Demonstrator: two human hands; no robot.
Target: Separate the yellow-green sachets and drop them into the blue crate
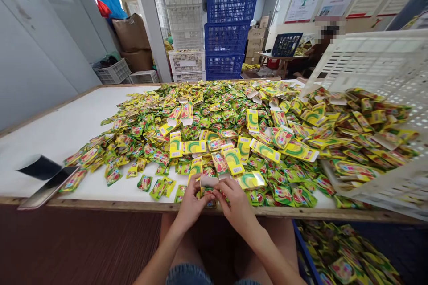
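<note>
My left hand [193,201] and my right hand [236,199] meet at the table's front edge, both closed on one small carton [209,181]. A pale inner flap of the carton shows between the fingertips; much of the rest is hidden by the hands. Just beyond lie several yellow and green cartons [233,160], some with white flaps standing open. Around and under them spreads a heap of small green and red sachets [160,156]. A few loose sachets [162,188] lie left of my left hand.
A white crate [371,196] lies tipped on its side at right, cartons spilling from it. A phone [50,189] and a dark cup-like object [39,167] rest at the left edge. Below right is a blue bin [306,249]. Behind stand crate stacks [230,38] and a seated person [316,53].
</note>
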